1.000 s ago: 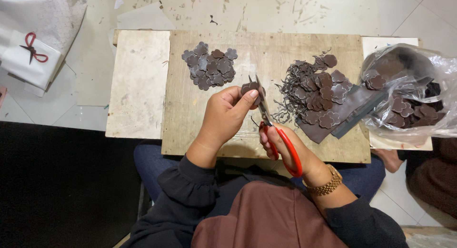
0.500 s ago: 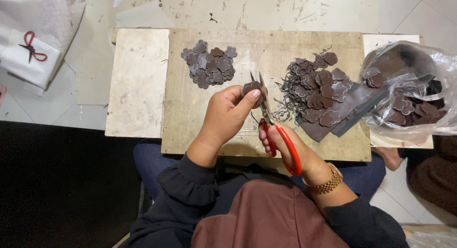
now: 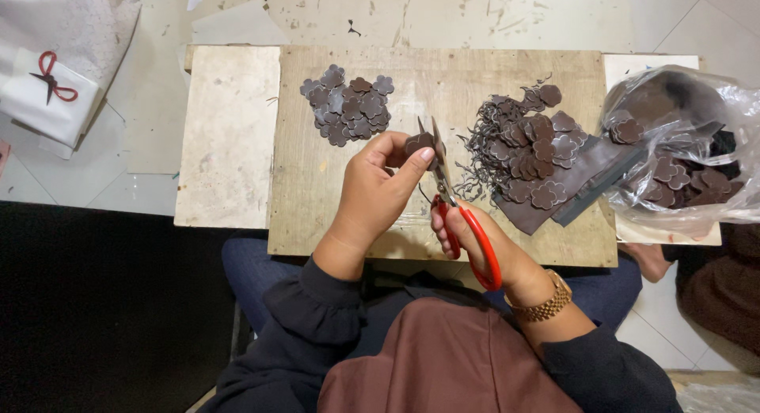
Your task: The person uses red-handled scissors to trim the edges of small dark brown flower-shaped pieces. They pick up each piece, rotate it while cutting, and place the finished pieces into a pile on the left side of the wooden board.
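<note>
Since the earlier frames, little has shifted: both hands remain over the middle of the wooden board [image 3: 356,215], and the scissor blades look slightly more closed on the piece.

Left hand [image 3: 378,193]: thumb and fingers pressed together, pinching a small dark brown flower-shaped piece [image 3: 418,144] above the board's centre. Right hand [image 3: 475,243]: fingers curled through the loops of the red-handled scissors [image 3: 459,215], gripping them; blades point up and away from the body and meet the piece at its right edge. A gold-coloured wrist band [image 3: 542,306] sits on the right wrist.

On the board, upper left of the hands: a neat pile of cut flower shapes [image 3: 348,106], well apart from the hands. To the right: a looser heap of uncut shapes and thin trimmings [image 3: 526,152], lying partly on a dark sheet [image 3: 586,171]. Far right: a clear plastic bag [image 3: 697,144] holding more brown pieces, resting on a pale slab. A second pale slab [image 3: 229,136] lies left of the board. Upper left on the floor: white cloth with a red loop [image 3: 51,76].
</note>
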A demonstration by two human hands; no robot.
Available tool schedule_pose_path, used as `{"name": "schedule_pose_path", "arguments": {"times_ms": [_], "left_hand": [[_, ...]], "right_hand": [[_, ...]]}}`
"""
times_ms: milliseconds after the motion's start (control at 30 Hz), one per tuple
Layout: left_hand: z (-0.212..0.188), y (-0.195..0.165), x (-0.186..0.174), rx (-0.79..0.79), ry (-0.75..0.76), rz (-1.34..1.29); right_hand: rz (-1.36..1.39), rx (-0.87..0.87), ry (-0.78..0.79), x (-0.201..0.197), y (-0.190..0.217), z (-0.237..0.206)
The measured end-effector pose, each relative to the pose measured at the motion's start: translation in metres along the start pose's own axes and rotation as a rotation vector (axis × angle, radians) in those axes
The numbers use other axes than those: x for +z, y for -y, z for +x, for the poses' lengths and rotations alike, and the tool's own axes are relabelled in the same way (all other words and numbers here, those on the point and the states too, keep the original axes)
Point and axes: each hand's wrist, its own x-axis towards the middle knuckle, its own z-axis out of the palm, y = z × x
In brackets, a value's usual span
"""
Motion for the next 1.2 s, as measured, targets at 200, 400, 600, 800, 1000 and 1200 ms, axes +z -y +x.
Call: {"name": "schedule_pose_path", "arguments": {"times_ms": [200, 400, 600, 800, 1000, 1200], "left_hand": [[0.005, 0.010, -0.002, -0.028, 0.151, -0.300], [0.005, 0.012, -0.003, -0.125, 0.213, -0.367], [0.002, 0.006, -0.001, -0.229, 0.203, -0.420], [-0.001, 0.008, 0.001, -0.167, 0.206, -0.390], [-0.001, 0.011, 0.006, -0.115, 0.119, -0.460], [0.000, 0.012, 0.007, -0.202, 0.138, -0.543]], "right_hand": [[-0.056, -0.108, 0.060, -0.002, -0.001, -0.001], [-0.071, -0.166, 0.063, 0.003, 0.005, -0.004], [-0.154, -0.261, 0.134, 0.006, 0.018, -0.006], [-0.156, -0.277, 0.105, 0.009, 0.021, -0.006], [-0.088, -0.201, 0.069, 0.006, 0.015, -0.007], [-0.164, -0.206, 0.058, 0.004, 0.015, -0.007]]}}
